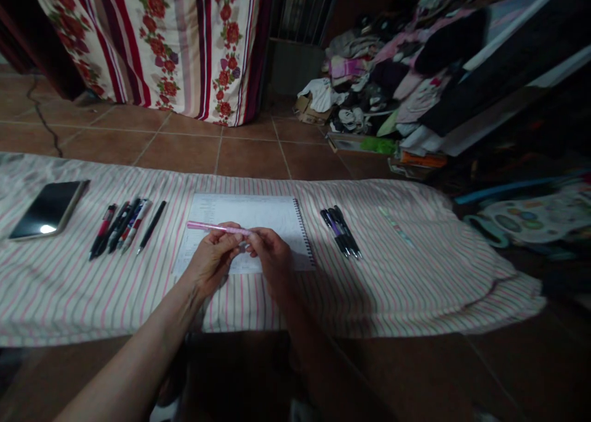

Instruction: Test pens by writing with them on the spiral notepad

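A pink pen (207, 226) lies nearly level between my two hands, above a spiral notebook (249, 204) with writing on its open page. My left hand (215, 252) pinches the pen near its middle, thumb on top. At the pen's right end, my right hand (271, 249) has its fingers closed round the tip, which they partly hide. Left of the notebook a single black pen (152, 228) lies beside a row of several pens (122, 227). Several dark pens (341, 231) lie together to the notebook's right.
Everything rests on a striped cloth (415, 299). A tablet or phone (50, 209) lies at the far left, and a pale patterned pen or strip (397, 227) at the right. Beyond are a floral curtain (184, 46), floor tiles (249, 154) and piled clothes (383, 71).
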`<move>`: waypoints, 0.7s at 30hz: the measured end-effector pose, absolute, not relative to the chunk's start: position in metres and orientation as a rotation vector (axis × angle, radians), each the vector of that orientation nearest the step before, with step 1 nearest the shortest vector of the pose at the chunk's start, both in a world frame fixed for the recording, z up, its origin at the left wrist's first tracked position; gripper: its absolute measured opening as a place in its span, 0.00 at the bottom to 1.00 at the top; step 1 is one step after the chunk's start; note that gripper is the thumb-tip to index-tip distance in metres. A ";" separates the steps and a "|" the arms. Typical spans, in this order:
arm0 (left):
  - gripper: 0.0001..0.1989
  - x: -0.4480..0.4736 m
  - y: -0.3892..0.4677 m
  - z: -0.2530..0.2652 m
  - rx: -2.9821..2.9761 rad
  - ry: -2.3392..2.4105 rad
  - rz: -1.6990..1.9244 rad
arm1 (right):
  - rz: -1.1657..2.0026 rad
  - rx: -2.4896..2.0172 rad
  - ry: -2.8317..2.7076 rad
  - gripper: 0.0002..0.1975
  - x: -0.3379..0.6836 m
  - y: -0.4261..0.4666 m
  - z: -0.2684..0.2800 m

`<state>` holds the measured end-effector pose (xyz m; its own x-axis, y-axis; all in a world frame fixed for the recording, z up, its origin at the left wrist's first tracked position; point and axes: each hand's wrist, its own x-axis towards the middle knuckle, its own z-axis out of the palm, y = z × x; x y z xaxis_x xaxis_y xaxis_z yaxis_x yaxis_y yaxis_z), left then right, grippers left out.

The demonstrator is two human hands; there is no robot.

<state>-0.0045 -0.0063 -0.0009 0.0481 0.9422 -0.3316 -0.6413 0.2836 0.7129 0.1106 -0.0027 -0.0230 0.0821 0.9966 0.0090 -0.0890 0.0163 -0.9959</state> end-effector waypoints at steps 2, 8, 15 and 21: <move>0.08 0.000 -0.005 -0.002 0.435 0.892 1.247 | 1.190 -1.172 -1.049 0.08 0.116 -0.002 -0.020; 0.07 0.011 -0.004 -0.005 0.375 0.929 1.250 | 1.218 -1.165 -0.929 0.08 0.126 -0.002 -0.016; 0.06 0.016 -0.003 -0.008 0.367 0.901 1.297 | 1.415 -1.091 -0.756 0.13 0.126 0.000 -0.020; 0.06 0.018 -0.002 -0.010 0.370 0.875 1.320 | 1.425 -1.064 -0.724 0.13 0.125 0.001 -0.021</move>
